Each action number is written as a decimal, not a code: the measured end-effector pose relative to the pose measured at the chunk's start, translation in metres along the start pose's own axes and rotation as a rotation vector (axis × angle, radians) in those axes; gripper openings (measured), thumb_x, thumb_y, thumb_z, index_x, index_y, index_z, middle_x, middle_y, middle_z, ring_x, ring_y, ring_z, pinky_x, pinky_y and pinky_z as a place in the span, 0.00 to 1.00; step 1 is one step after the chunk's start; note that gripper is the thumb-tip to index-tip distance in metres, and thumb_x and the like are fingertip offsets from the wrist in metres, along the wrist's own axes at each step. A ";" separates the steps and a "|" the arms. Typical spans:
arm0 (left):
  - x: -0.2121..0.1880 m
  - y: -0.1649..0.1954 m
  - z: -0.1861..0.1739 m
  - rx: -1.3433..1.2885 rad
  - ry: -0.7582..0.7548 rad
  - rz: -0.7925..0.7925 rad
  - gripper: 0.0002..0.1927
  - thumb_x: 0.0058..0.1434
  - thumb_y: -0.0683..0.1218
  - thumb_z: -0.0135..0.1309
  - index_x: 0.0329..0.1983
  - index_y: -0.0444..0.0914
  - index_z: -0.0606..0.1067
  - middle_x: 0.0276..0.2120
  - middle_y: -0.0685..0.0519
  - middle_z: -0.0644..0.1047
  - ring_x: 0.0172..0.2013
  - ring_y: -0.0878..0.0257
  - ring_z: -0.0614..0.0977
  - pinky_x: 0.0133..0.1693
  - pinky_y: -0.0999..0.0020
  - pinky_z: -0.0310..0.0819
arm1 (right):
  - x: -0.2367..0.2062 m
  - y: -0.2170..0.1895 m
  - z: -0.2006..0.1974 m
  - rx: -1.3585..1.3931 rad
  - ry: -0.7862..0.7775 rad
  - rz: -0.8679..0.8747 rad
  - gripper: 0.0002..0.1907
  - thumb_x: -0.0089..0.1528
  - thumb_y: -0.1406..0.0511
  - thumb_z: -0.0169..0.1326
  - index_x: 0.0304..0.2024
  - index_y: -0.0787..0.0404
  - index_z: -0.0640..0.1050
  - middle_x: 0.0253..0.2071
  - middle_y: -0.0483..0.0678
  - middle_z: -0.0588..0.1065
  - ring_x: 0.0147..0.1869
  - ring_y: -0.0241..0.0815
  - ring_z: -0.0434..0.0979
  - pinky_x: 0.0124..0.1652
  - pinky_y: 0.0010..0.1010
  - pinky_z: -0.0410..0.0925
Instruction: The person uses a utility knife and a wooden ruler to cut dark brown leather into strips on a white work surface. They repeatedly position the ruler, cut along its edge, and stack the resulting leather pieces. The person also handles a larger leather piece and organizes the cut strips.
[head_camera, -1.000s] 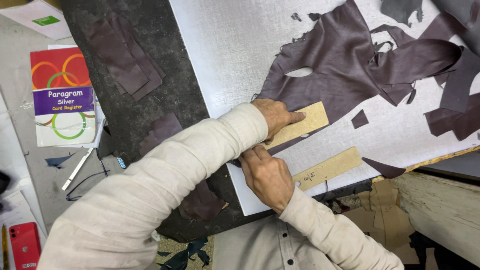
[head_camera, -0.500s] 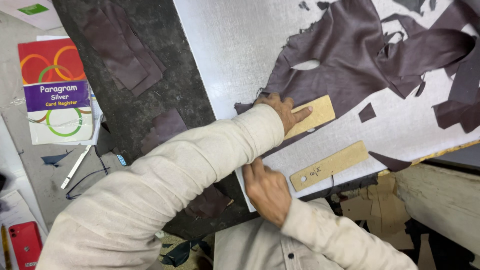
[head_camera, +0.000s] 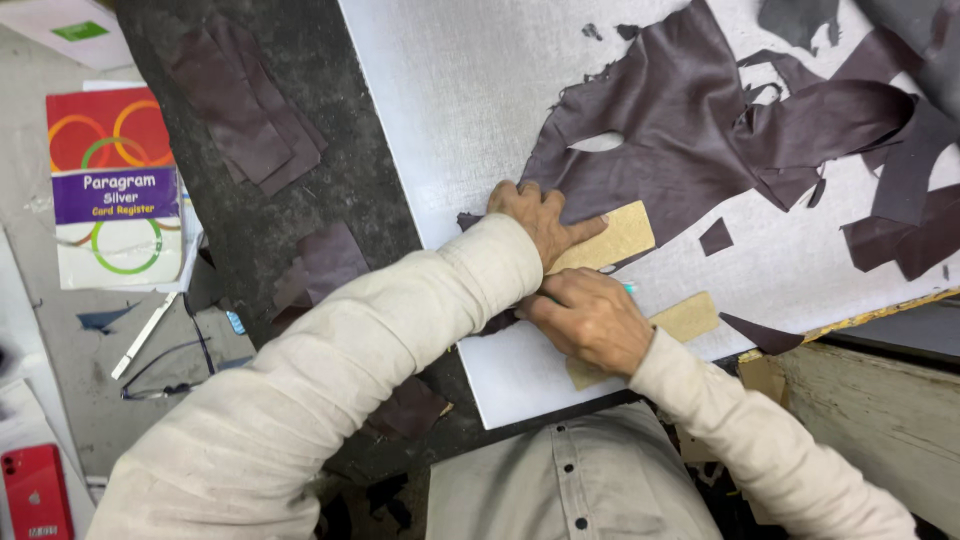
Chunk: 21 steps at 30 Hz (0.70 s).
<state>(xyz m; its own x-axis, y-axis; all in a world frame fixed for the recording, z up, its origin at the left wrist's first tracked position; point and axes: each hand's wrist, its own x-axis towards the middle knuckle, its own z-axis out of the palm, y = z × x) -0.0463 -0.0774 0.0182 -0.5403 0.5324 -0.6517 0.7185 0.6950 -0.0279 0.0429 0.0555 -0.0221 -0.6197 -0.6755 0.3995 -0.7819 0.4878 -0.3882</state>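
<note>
My left hand (head_camera: 545, 220) lies flat, fingers spread, pressing the tan rectangular cardboard template (head_camera: 612, 238) onto dark brown leather (head_camera: 680, 130). Just below, my right hand (head_camera: 590, 318) is curled around a thin tool, its grip unclear.

Rectangular booklet (head_camera: 112, 190) flat on worktop (head_camera: 60, 330), far left: red top with coloured rings, purple band, white bottom. White card with green label (head_camera: 78, 30), top-left, partly cropped. Red phone (head_camera: 35, 492), bottom-left, possibly back-up.
</note>
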 end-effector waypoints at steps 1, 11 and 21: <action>0.001 -0.001 -0.001 0.016 -0.018 0.004 0.54 0.56 0.64 0.63 0.78 0.70 0.41 0.62 0.46 0.66 0.59 0.50 0.71 0.48 0.52 0.68 | 0.002 0.003 0.006 0.014 -0.033 -0.049 0.11 0.56 0.68 0.60 0.42 0.61 0.81 0.39 0.51 0.78 0.42 0.48 0.79 0.42 0.39 0.73; 0.015 0.003 0.000 -0.009 -0.067 -0.044 0.53 0.55 0.67 0.63 0.76 0.74 0.42 0.62 0.46 0.65 0.61 0.47 0.69 0.51 0.49 0.67 | -0.002 0.009 0.034 -0.123 -0.113 -0.272 0.11 0.55 0.67 0.58 0.41 0.59 0.84 0.40 0.50 0.80 0.43 0.44 0.80 0.44 0.37 0.76; 0.020 0.013 0.012 0.107 0.155 -0.057 0.38 0.68 0.50 0.47 0.75 0.73 0.48 0.52 0.48 0.71 0.50 0.52 0.74 0.48 0.51 0.65 | -0.057 0.120 -0.064 -0.127 -0.143 -0.230 0.11 0.53 0.70 0.58 0.39 0.63 0.80 0.43 0.51 0.79 0.44 0.48 0.80 0.44 0.38 0.75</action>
<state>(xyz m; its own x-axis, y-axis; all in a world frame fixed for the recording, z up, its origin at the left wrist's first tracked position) -0.0425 -0.0635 -0.0042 -0.6365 0.5673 -0.5225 0.7227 0.6753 -0.1471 -0.0195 0.1881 -0.0383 -0.4169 -0.8428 0.3404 -0.9083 0.3722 -0.1909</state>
